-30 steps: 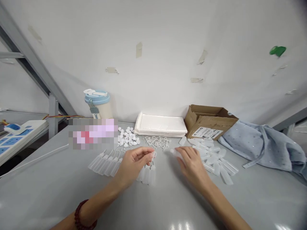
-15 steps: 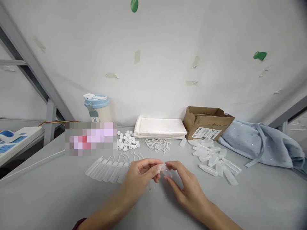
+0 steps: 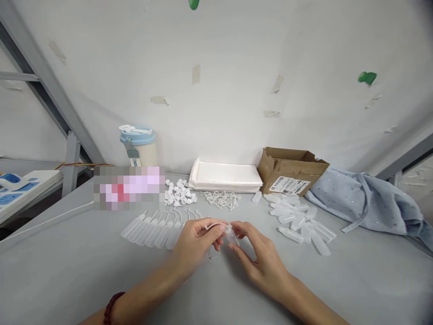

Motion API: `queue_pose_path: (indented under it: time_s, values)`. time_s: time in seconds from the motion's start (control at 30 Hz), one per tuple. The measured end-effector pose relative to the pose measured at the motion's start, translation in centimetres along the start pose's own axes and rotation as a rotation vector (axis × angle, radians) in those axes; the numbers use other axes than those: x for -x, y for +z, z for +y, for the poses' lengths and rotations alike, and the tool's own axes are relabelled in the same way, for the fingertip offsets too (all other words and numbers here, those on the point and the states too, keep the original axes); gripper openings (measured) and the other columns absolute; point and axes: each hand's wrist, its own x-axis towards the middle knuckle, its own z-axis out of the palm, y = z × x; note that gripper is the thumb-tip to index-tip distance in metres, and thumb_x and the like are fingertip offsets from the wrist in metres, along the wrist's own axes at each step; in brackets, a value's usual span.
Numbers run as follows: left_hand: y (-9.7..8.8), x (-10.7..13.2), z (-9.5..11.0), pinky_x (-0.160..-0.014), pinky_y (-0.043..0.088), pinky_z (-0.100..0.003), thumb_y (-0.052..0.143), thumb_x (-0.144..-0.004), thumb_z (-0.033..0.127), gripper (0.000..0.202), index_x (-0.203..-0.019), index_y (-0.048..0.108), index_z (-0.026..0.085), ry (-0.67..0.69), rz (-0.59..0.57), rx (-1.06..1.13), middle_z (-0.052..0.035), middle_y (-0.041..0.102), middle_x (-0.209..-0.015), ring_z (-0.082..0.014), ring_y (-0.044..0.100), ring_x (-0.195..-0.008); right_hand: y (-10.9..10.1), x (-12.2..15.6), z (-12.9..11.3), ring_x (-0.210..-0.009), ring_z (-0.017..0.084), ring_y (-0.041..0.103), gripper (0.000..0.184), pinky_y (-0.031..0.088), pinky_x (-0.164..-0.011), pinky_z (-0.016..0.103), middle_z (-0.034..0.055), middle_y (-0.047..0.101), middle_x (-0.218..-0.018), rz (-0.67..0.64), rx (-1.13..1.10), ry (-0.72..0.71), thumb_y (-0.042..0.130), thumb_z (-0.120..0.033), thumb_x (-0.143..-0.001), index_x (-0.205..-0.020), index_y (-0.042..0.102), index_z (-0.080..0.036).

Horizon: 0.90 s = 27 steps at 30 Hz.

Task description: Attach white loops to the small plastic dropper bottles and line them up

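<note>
My left hand pinches a small white cap with a thin curved tip above the grey table. Facing it, my right hand grips a small clear plastic bottle by its body, and the two parts meet between my fingertips. A row of assembled bottles with curved tips lies just left of my left hand. Loose empty bottles lie to the right, past my right hand.
White caps and thin curved tips are heaped at mid-table. Behind them lie a stack of white trays and an open cardboard box. A blue-lidded cup stands back left, a blue cloth at right.
My right hand drew back from the loose bottles with one bottle and came to the middle. My left hand met it there with the cap.
</note>
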Motion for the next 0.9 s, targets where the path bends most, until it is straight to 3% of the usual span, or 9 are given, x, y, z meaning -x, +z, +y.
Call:
queue_pose_path:
  time_s: [0.17, 0.27, 0.67, 0.8, 0.9]
  values:
    - [0.1, 0.2, -0.3, -0.062, 0.044, -0.026, 0.049, -0.087, 0.037, 0.03, -0.072, 0.068, 0.019, 0.21, -0.018, -0.242, -0.0005, 0.055, -0.063, -0.0153, 0.053, -0.066, 0.3, 0.2, 0.1, -0.084, 0.016, 0.06, 0.05, 0.053, -0.074, 0.028, 0.0071, 0.062, -0.102, -0.008, -0.044, -0.033, 0.046, -0.01, -0.088, -0.134, 0.033, -0.025]
    - [0.2, 0.3, -0.5, -0.067, 0.044, -0.026, 0.047, -0.089, 0.032, 0.026, -0.08, 0.069, 0.022, 0.335, -0.035, -0.369, -0.0019, 0.061, -0.074, -0.0172, 0.054, -0.077, 0.3, 0.3, 0.0, -0.081, 0.016, 0.06, 0.053, 0.053, -0.073, 0.027, 0.0062, 0.063, -0.1, -0.002, -0.073, -0.037, 0.045, -0.009, -0.087, -0.135, 0.032, -0.026]
    - [0.6, 0.6, -0.8, -0.067, 0.046, -0.026, 0.05, -0.089, 0.024, 0.019, -0.087, 0.068, 0.021, 0.377, 0.005, -0.508, -0.0014, 0.059, -0.08, -0.0143, 0.056, -0.073, 0.7, 0.6, 0.2, -0.076, 0.015, 0.061, 0.044, 0.053, -0.071, 0.026, 0.0052, 0.066, -0.098, 0.018, -0.107, 0.02, 0.049, -0.01, -0.086, -0.127, 0.041, -0.024]
    - [0.5, 0.4, -1.2, -0.072, 0.047, -0.029, 0.05, -0.089, 0.02, 0.016, -0.089, 0.067, 0.019, 0.483, 0.05, -0.576, -0.0026, 0.061, -0.081, -0.016, 0.056, -0.078, 0.7, 0.4, 0.0, -0.075, 0.014, 0.061, 0.038, 0.053, -0.07, 0.026, 0.005, 0.066, -0.096, 0.009, -0.133, 0.071, 0.049, -0.012, -0.086, -0.122, 0.046, -0.022]
    - [0.6, 0.2, -1.7, -0.074, 0.047, -0.032, 0.051, -0.088, 0.015, 0.015, -0.096, 0.063, 0.016, 0.641, 0.105, -0.612, -0.004, 0.063, -0.085, -0.0177, 0.054, -0.082, 0.5, 0.1, -0.2, -0.071, 0.014, 0.06, 0.03, 0.052, -0.068, 0.026, 0.0049, 0.066, -0.09, 0.014, -0.177, 0.174, 0.05, -0.016, -0.086, -0.115, 0.052, -0.019]
